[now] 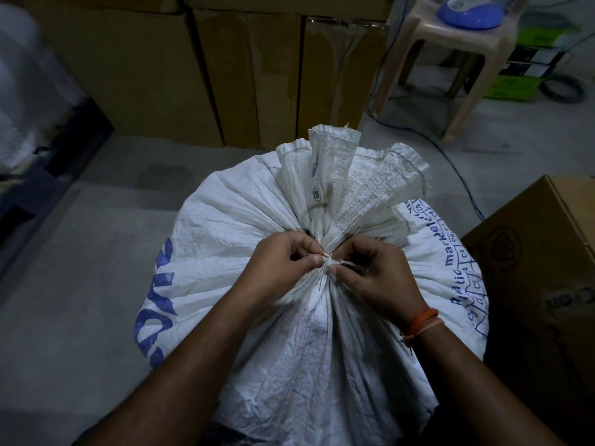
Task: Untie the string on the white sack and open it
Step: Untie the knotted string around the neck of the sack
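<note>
A full white woven sack [225, 239] with blue print stands upright in front of me, its top gathered into a tight neck with the loose mouth fanned out above. A thin white string [329, 261] is tied around that neck. My left hand [283, 262] pinches one bit of the string at the knot from the left. From the right, my right hand [373, 272], with an orange thread band on its wrist, pinches the string too. The two sets of fingertips almost touch at the knot, which they partly hide.
Tall cardboard boxes [199, 69] line the back wall. Another cardboard box [541, 252] stands close on the right of the sack. A beige plastic stool [457, 49] with a blue object on top sits at the back right, cables trailing over the grey floor [80, 268].
</note>
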A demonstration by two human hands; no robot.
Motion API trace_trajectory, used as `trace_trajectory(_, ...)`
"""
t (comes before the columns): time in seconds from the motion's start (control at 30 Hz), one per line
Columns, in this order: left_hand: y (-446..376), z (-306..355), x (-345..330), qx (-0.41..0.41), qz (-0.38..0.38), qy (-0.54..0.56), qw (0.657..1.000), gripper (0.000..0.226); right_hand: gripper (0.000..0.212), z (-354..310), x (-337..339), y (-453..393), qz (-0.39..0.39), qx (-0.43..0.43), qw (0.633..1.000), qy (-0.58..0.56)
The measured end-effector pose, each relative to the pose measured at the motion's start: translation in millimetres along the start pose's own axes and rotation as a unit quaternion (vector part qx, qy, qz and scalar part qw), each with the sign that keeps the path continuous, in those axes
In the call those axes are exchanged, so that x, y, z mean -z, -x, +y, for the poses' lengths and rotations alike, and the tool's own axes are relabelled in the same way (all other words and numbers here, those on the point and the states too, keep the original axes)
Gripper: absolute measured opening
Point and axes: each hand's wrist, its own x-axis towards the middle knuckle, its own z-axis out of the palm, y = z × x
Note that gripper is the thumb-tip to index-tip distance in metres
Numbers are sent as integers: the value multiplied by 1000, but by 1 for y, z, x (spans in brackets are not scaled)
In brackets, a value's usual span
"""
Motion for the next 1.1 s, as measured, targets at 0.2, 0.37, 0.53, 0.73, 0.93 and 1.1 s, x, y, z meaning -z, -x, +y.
trace_trajectory(0.2, -1, -1, 4, 2, 0, 15, 1000, 10, 16, -1, 0, 1, 3, -1, 1000, -6)
trace_trajectory(0.37, 0, 2, 0, -6, -1, 1, 1000, 3, 15, 0, -1, 1, 4, 2, 1000, 0)
trace_trajectory(0.53, 2, 5, -5, -9, 0, -6, 1000, 1, 15, -1, -1, 1, 4, 0, 1000, 2)
trace_trajectory(0.73, 4, 8, -2, 1, 1, 1, 1000, 4, 15, -4, 1, 1, 1, 2, 1000, 11)
trace_trajectory(0.93, 4, 5, 3, 9, 18, -16, 1000, 2, 16, -5, 0, 1, 1, 1, 1000, 7)
trace_trajectory(1.1, 8, 12, -3, 3, 14, -33, 999, 5, 15, -4, -2, 2, 3, 3, 1000, 12)
